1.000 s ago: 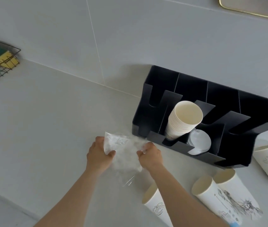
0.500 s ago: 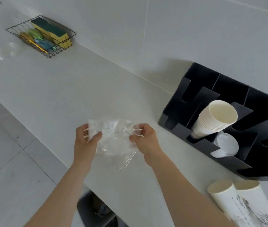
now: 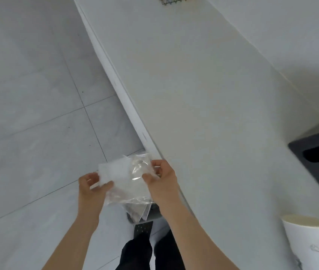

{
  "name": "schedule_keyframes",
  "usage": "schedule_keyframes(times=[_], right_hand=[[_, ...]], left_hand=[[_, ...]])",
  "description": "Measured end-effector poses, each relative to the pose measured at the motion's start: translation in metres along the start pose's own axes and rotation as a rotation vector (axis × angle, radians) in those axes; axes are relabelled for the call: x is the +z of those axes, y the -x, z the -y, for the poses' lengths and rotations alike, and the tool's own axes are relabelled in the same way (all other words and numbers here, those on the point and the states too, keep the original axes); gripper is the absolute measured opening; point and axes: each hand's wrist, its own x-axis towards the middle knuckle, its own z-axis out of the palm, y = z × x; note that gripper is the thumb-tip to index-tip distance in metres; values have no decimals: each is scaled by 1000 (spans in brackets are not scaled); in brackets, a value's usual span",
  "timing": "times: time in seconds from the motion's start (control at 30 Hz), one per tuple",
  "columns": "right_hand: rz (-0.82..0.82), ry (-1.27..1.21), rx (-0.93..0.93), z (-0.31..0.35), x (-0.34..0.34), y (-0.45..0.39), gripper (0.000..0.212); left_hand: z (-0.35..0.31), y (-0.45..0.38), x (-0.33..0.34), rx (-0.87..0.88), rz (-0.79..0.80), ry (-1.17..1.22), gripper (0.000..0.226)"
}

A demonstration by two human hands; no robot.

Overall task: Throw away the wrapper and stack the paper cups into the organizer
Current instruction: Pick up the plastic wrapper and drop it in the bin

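A clear crumpled plastic wrapper is stretched between both hands, held out past the counter's front edge above the floor. My left hand pinches its left side and my right hand pinches its right side. Beneath the wrapper a dark bin shows only in part. One white printed paper cup lies on the counter at the lower right. The black organizer is cut off at the right edge, and its cup stack is out of view.
The white counter runs diagonally from top centre to lower right, with a pale wall behind it. A wire basket peeks in at the top edge. Grey floor tiles fill the left. My dark trouser legs show below.
My view has swung left and down to the floor. Both hands carried the wrapper off the counter and past its edge. The organizer slid to the right edge of view.
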Motion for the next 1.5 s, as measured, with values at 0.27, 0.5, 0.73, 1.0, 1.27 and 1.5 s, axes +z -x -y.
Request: schedule_keyframes(times=[0.27, 0.5, 0.73, 1.0, 1.27, 1.5], right_hand=[[-90, 217, 176, -122, 42, -26, 25], [-205, 186, 416, -227, 55, -84, 32], [-225, 62, 566, -290, 67, -127, 24], [-45, 172, 540, -302, 65, -137, 72], [165, 820, 214, -266, 49, -113, 78], [191, 1069, 7, -210, 38, -88, 78]], left_hand=[[133, -25, 10, 109, 77, -574, 26], [225, -53, 77, -24, 427, -515, 23], [277, -86, 102, -93, 525, -556, 33], [282, -104, 109, -87, 577, -667, 40], [246, -93, 93, 94, 506, -859, 60], [187, -82, 54, 373, 440, -1119, 65]])
